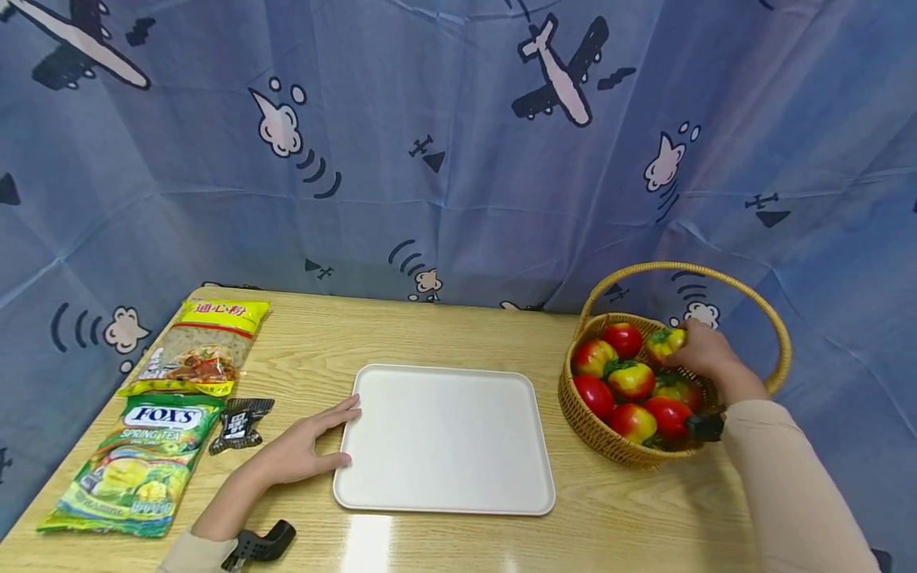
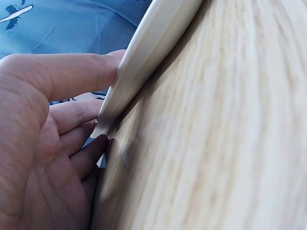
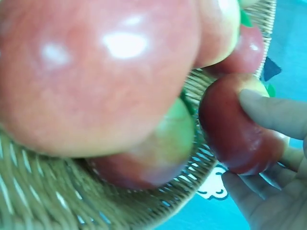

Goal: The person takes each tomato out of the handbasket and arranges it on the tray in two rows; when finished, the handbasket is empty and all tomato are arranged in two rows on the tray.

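My left hand [image 1: 304, 447] rests against the left rim of a white rectangular tray [image 1: 447, 442], its thumb and fingers spread along the edge. In the left wrist view, the thumb and fingertips touch the tray's side [image 2: 144, 52]. Over at the right, my right hand [image 1: 709, 358] grips a red-and-yellow fruit [image 3: 240, 127] with a green leafy top, at the back right of a wicker basket [image 1: 595, 434]. Thumb and fingers lie on opposite sides of that fruit. Several similar glossy red and yellow fruits [image 1: 632, 382] fill the basket.
The basket's tall handle [image 1: 666, 265] arches over the right forearm's side. At the left lie a yellow pasta bag [image 1: 204, 346], a green FOX'S candy bag [image 1: 136, 465] and a small black wrapped packet [image 1: 239, 423]. A blue curtain [image 1: 458, 159] hangs behind the wooden table [image 1: 430, 330].
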A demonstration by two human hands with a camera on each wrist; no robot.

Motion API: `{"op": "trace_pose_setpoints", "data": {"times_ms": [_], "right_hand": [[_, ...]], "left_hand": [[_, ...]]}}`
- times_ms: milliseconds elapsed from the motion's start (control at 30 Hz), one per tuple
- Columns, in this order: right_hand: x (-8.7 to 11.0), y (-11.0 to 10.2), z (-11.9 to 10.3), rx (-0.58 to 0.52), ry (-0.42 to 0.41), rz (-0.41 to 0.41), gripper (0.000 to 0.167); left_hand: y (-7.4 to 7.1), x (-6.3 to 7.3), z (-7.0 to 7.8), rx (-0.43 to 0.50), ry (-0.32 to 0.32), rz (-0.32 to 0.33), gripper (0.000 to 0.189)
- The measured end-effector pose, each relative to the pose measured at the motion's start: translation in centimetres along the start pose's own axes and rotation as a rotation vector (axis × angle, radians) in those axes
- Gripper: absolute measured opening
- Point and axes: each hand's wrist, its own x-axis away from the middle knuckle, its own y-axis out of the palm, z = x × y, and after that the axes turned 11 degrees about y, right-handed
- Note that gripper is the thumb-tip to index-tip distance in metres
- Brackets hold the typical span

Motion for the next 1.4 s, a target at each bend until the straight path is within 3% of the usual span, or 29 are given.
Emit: {"op": "trace_pose_setpoints", "data": {"times_ms": [133, 367, 667, 833, 1200, 1400], "right_hand": [[0.4, -0.6, -0.4, 0.012, -0.03, 0.004, 0.082], [1.8, -1.1, -1.5, -0.067, -0.035, -0.007, 0.082], [3.9, -0.8, -3.9, -0.093, -0.173, 0.005, 0.082], [5.1, -0.5, -5.4, -0.133, -0.205, -0.005, 0.081], [7.0, 1.6, -8.1, -0.288, -0.293, -0.011, 0.073], [7.7, 3.2, -10.3, -0.35, -0.303, -0.011, 0.071]], "left_hand": [[0.0, 0.0, -0.1, 0.005, -0.002, -0.003, 0.069], [0.0, 0.0, -0.1, 0.004, -0.001, -0.005, 0.07], [0.0, 0.1, 0.0, 0.004, 0.0, -0.004, 0.069], [0.0, 0.0, 0.0, 0.003, 0.002, -0.006, 0.069], [0.2, 0.0, -0.2, 0.005, -0.006, -0.012, 0.069], [0.2, 0.0, -0.2, 0.003, -0.004, -0.008, 0.07]]}}
